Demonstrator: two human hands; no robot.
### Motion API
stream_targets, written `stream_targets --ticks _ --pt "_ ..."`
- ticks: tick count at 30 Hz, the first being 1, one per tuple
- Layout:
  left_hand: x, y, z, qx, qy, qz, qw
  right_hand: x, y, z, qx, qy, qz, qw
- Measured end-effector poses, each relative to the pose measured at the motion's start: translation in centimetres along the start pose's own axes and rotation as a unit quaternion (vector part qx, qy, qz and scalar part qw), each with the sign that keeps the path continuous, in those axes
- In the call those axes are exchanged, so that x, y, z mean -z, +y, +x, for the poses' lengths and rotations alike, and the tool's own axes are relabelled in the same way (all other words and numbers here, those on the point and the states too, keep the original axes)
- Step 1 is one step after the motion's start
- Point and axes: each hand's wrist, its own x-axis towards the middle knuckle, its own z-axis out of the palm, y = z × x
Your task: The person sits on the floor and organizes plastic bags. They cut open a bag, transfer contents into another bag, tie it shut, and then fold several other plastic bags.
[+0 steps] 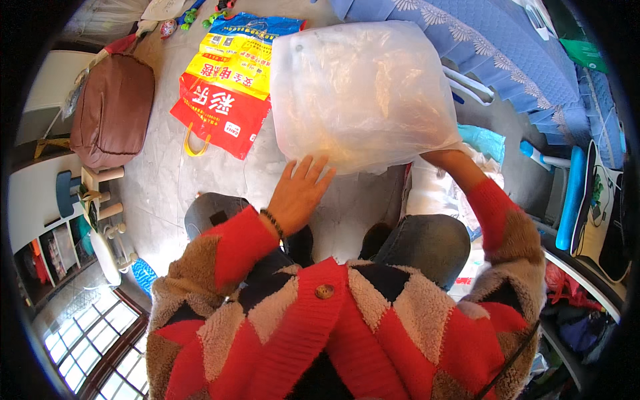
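Observation:
A large bundle in a translucent plastic bag [362, 92] lies on the floor before me. My left hand [300, 197] is at its near left edge, fingers apart and palm down; whether it presses on the plastic is unclear. At the near right corner of the bundle is my right hand [442, 157], its fingers largely hidden by the plastic, so its grip does not show. Left of the bundle, and touching it, lies a flat red, yellow and blue printed bag [225, 85] with a yellow handle and large writing.
A brown leather-like bag [114, 110] stands at the left, near a wooden stool lying on its side [107, 192]. Small toys [187, 19] lie at the top left. A blue quilted cover with lace [480, 45] hangs at the upper right. A blue-padded metal chair [575, 197] stands at the right.

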Motion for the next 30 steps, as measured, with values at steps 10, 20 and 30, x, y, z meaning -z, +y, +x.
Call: stream_targets --ticks 10,20,30 --pt "-1.1 3.0 -6.4 0.361 0.17 -0.418 0.816 0.5 3.7 -15.2 -0.024 0.188 -0.082 0.978" --pt "-4.5 4.0 -4.4 0.422 0.193 -0.677 0.571 -0.2 1.0 -10.3 0.105 0.111 -0.062 0.986" --pt "-0.4 5.3 -2.5 0.214 0.2 -0.77 0.567 -0.1 -1.4 -8.9 0.07 -0.121 0.102 0.985"
